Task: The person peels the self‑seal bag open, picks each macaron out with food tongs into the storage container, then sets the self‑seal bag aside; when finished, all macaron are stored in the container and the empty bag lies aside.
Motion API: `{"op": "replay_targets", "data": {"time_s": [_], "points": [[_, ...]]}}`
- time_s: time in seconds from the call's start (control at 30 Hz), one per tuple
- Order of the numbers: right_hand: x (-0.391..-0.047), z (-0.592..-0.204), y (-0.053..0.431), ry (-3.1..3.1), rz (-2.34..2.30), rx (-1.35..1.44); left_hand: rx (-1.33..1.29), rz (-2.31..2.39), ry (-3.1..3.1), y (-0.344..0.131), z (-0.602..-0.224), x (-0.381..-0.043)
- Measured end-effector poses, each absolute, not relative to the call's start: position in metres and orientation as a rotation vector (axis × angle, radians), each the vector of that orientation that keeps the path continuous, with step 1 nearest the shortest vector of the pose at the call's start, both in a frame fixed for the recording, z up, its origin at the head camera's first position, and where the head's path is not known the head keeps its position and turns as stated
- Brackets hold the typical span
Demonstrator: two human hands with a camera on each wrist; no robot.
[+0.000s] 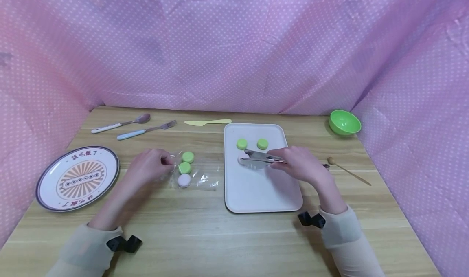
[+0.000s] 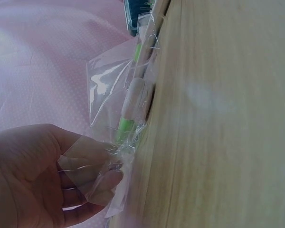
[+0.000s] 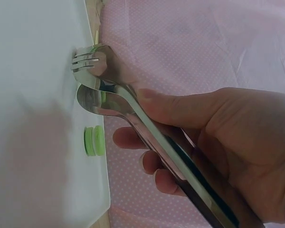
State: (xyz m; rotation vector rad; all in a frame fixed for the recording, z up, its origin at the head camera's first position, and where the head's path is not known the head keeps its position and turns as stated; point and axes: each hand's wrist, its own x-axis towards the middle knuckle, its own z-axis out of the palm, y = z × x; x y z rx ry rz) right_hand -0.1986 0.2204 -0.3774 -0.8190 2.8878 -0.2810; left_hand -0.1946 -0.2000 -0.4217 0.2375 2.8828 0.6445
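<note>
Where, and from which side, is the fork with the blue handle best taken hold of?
Probably best around the middle of the blue handle, coming from the near side. The handle is thicker than the metal neck and lies toward the left; the spoon lies just beyond the fork, so the near side looks freer.

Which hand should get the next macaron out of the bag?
Probably the right hand: it holds the metal tongs above the white tray, and they could grip one of the bagged macarons. The left hand pinches the clear bag, so it seems better placed to steady it.
</note>
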Motion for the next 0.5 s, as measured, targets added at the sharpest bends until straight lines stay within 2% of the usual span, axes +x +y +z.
{"op": "replay_targets", "data": {"time_s": [0.5], "points": [[-0.1976,-0.3781,0.2192,2.879,-0.299,-0.812,0.236,0.643,2.88,-0.1995,-0.4214,-0.1948]]}}
